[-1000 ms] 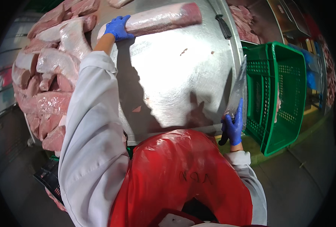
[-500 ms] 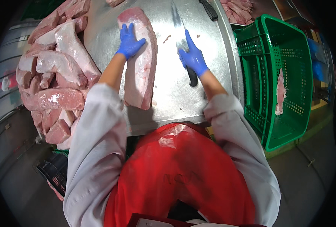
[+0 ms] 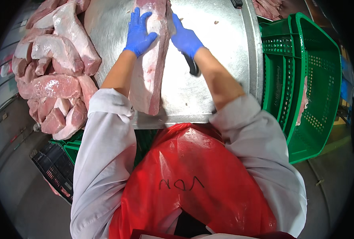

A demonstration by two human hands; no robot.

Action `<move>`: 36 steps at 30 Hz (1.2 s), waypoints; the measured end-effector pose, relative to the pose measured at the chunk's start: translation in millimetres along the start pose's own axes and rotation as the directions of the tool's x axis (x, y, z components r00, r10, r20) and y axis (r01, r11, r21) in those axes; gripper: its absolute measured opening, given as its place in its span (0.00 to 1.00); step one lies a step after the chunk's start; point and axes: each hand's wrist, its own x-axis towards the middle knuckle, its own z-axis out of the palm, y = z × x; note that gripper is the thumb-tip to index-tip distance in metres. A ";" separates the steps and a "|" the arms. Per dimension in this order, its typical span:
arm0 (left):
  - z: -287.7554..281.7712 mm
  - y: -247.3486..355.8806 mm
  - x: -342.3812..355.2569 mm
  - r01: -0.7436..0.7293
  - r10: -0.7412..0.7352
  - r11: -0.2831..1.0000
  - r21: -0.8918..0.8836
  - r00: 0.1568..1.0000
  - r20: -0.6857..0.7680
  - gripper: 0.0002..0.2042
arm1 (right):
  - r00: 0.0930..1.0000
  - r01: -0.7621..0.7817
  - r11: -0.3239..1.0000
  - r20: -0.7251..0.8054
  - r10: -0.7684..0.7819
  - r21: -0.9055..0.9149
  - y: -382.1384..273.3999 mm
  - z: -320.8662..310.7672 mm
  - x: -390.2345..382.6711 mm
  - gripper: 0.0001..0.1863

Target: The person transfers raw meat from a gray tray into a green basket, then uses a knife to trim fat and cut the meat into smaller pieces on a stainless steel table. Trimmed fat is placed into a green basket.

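A long slab of pale pink meat, with a fatty top, lies lengthwise on the steel table, its far end cut off by the picture's upper edge. My left hand, in a blue glove, presses flat on its upper part with fingers spread. My right hand, gloved the same, is closed around a knife; the black handle's end sticks out below the palm. That hand is right beside the slab's right edge. Most of the blade is hidden, so I cannot tell whether it touches the meat.
A heap of meat pieces covers the table's left side. Another black handle lies at the far right. Green crates stand beyond the table's right edge, one with a meat scrap in it. A black crate sits low at left.
My right hand has brought the knife leftward to the slab's right edge. My left hand remains on the slab, slightly farther up in view. The whole view has shifted a little.
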 end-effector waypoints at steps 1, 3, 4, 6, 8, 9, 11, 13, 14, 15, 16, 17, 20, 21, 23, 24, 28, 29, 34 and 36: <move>-0.3 3.1 0.1 -0.006 0.007 1.000 -0.011 1.000 0.013 0.37 | 0.982 0.103 0.987 -0.148 -0.121 -0.121 2.8 7.6 -9.7 0.45; -1.3 4.6 3.8 -0.029 0.029 1.000 0.008 0.998 0.052 0.37 | 0.998 0.014 1.000 -0.057 -0.013 0.007 -15.5 -12.8 20.6 0.45; -1.2 5.2 6.3 -0.040 0.040 0.999 0.008 0.997 0.059 0.37 | 0.999 -0.035 0.997 -0.011 0.036 0.071 -38.0 -34.6 40.9 0.45; -0.2 5.8 12.7 -0.063 0.062 0.998 0.003 0.996 0.065 0.37 | 0.985 -0.136 0.987 0.121 0.125 0.086 -55.2 -53.2 50.0 0.45; 2.0 5.2 15.5 -0.074 0.074 0.997 -0.003 0.994 0.075 0.37 | 0.933 -0.225 0.974 0.283 0.223 -0.028 -58.9 -57.5 37.6 0.45; 1.5 5.2 14.8 -0.070 0.070 0.998 -0.002 0.995 0.076 0.37 | 0.970 -0.141 0.984 0.212 0.116 0.105 -54.3 -53.7 4.1 0.44; 0.7 4.9 10.9 -0.059 0.059 0.998 0.005 0.995 0.081 0.37 | 0.986 -0.116 0.981 0.135 0.095 0.154 -41.8 -18.1 -49.8 0.43; 4.0 6.1 13.7 -0.059 0.057 0.998 0.010 0.994 0.095 0.37 | 0.956 -0.253 0.937 0.209 0.204 0.241 -53.2 -8.8 -88.9 0.43; 4.6 5.3 16.3 -0.042 0.041 0.999 0.014 0.994 0.104 0.37 | 0.961 -0.243 0.926 0.204 0.189 0.288 -51.4 -6.9 -85.6 0.44; 1.8 6.2 24.6 -0.021 0.018 1.000 0.019 0.992 0.123 0.37 | 0.967 -0.230 0.913 0.184 0.176 0.338 -48.3 -6.5 -78.4 0.44; -0.1 4.7 36.7 0.023 -0.026 0.999 0.022 0.988 0.151 0.37 | 0.958 -0.265 0.912 0.196 0.210 0.315 -58.3 -14.6 -68.0 0.44; -4.0 2.3 49.7 0.075 -0.078 0.997 0.024 0.981 0.179 0.37 | 0.947 -0.298 0.910 0.210 0.243 0.290 -71.0 -25.0 -52.8 0.45; -7.1 6.0 60.0 0.087 -0.096 0.995 0.053 0.976 0.193 0.37 | 0.993 -0.121 0.977 0.027 0.118 0.174 -30.1 -11.0 6.7 0.44; -4.0 12.4 46.3 0.035 -0.045 0.997 0.064 0.985 0.168 0.37 | 0.998 -0.010 0.999 -0.064 0.012 0.038 -8.5 -9.5 25.6 0.45; 4.2 21.6 3.6 -0.045 0.030 0.994 0.099 0.988 0.152 0.37 | 0.999 0.026 0.999 -0.049 -0.024 0.031 -3.5 -14.2 37.1 0.44; 2.2 14.3 -17.0 -0.016 -0.001 0.993 0.117 0.990 0.140 0.37 | 0.973 -0.162 0.976 0.187 0.134 0.144 -58.0 -40.3 11.6 0.42; 2.8 17.3 -23.2 -0.006 -0.009 0.993 0.118 0.992 0.126 0.37 | 0.949 -0.284 0.943 0.188 0.251 0.171 -51.5 -4.9 -39.8 0.45; 4.8 19.9 -24.6 0.000 -0.016 0.993 0.117 0.991 0.130 0.37 | 0.957 -0.249 0.951 0.195 0.213 0.185 -54.1 0.2 -73.2 0.45; 1.0 29.3 -22.5 0.071 -0.096 0.988 0.135 0.978 0.184 0.37 | 0.999 -0.005 0.963 0.051 -0.009 0.268 -64.9 58.8 -269.0 0.43; -9.6 27.8 -3.5 0.190 -0.215 0.975 0.118 0.940 0.264 0.38 | 0.992 0.075 0.991 0.097 -0.086 0.111 -81.1 53.4 -328.4 0.43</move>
